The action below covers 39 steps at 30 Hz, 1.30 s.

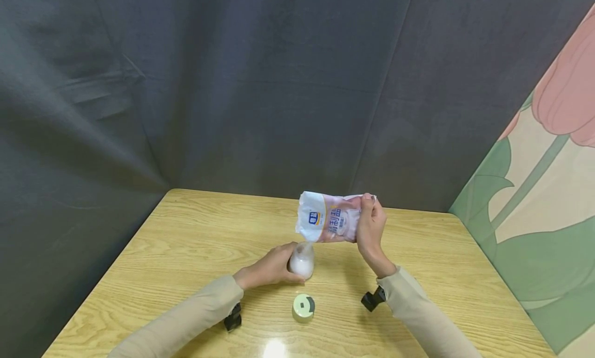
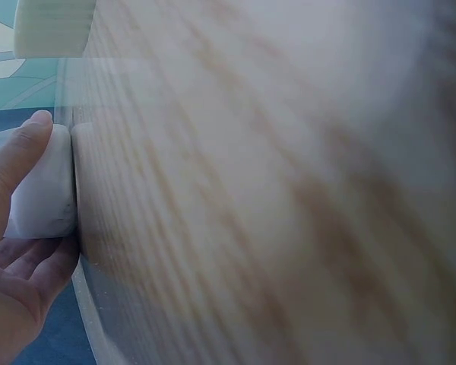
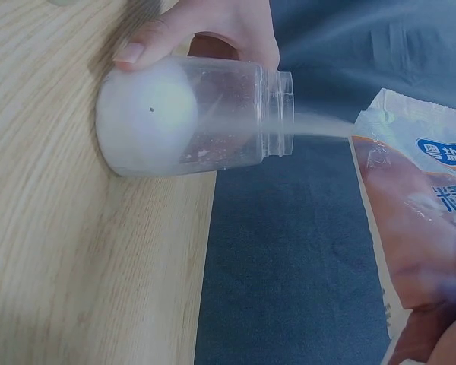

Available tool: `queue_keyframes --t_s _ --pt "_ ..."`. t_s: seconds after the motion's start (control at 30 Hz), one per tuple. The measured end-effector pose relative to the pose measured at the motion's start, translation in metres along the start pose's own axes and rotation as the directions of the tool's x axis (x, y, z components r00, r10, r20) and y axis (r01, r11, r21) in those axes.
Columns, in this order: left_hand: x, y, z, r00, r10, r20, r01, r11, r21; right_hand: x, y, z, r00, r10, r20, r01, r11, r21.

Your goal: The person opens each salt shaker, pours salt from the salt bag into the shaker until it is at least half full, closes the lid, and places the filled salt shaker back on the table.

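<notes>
A clear jar (image 1: 302,264), partly filled with white salt, stands upright on the table. My left hand (image 1: 273,266) grips it round the side, thumb and fingers on opposite sides, as the left wrist view also shows. Up and to the right, my right hand (image 1: 372,226) holds the bottom end of a pink and white salt bag (image 1: 331,218), tilted with its torn mouth over the jar. A stream of salt (image 3: 323,125) runs from the bag into the jar's threaded neck (image 3: 277,114). Nearer to me lies a pale green round lid (image 1: 303,306).
The wooden table (image 1: 195,234) ends at a dark curtain (image 1: 279,89) behind and to the left. On the right rises a wall panel (image 1: 548,192) painted with flowers. Black straps with small devices sit at both wrists.
</notes>
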<state>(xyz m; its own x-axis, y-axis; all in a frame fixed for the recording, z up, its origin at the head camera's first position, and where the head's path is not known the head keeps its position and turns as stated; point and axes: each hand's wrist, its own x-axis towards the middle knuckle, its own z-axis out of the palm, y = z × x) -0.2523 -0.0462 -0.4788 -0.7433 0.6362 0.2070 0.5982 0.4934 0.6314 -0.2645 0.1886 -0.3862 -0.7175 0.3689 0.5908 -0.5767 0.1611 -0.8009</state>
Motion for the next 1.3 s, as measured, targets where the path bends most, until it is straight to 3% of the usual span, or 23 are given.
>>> queue_keyframes --t_s 0.43,0.73,1.3 --pt "0.001 0.000 0.000 1.000 -0.003 0.001 0.003 1.000 0.015 0.000 -0.004 0.000 1.000 0.029 0.012 -0.029 1.000 -0.012" --pt "0.001 0.000 0.000 1.000 0.001 0.002 -0.001 1.000 0.024 -0.005 -0.041 0.004 0.999 0.031 0.018 -0.030 0.999 -0.031" --pt "0.000 0.000 0.000 1.000 0.002 0.003 -0.002 1.000 0.027 -0.006 -0.040 0.003 1.000 0.022 0.021 -0.021 1.000 -0.022"
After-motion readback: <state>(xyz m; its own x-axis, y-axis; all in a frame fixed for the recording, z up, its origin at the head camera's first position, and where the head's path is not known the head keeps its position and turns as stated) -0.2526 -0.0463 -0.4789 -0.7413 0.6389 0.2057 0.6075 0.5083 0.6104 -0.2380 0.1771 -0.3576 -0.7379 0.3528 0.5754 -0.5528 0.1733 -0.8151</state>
